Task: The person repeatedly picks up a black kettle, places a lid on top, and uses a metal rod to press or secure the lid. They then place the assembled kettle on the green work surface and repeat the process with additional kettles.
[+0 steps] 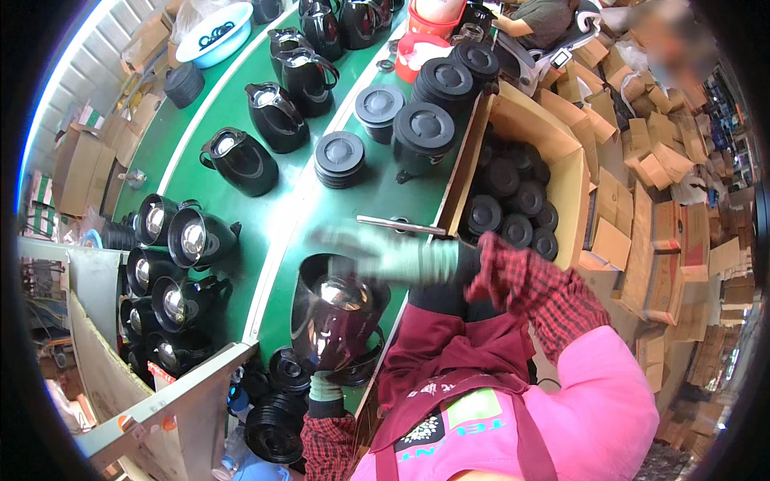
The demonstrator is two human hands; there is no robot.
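Note:
A glossy black jug (pixel 333 321) with a silvery inside stands near the table's front edge, before my body. My left hand (pixel 325 387), in a pale green glove, is against the jug's near side and appears to hold it; its fingers are hidden behind the jug. Over the jug's mouth, my right hand (pixel 361 250) in a matching glove is smeared by motion, so its fingers do not show clearly. Just beyond the right hand lies a silver metal rod (pixel 401 225). Black round parts (pixel 289 369) sit close to the jug's left side.
Several open black jugs (pixel 192 240) crowd the left; lidded ones (pixel 277 116) stand farther back. Stacks of black discs (pixel 339 156) line the table's right. A carton (pixel 553 136) holds black round parts. A metal frame (pixel 176 393) crosses the lower left. Another person (pixel 537 20) sits beyond.

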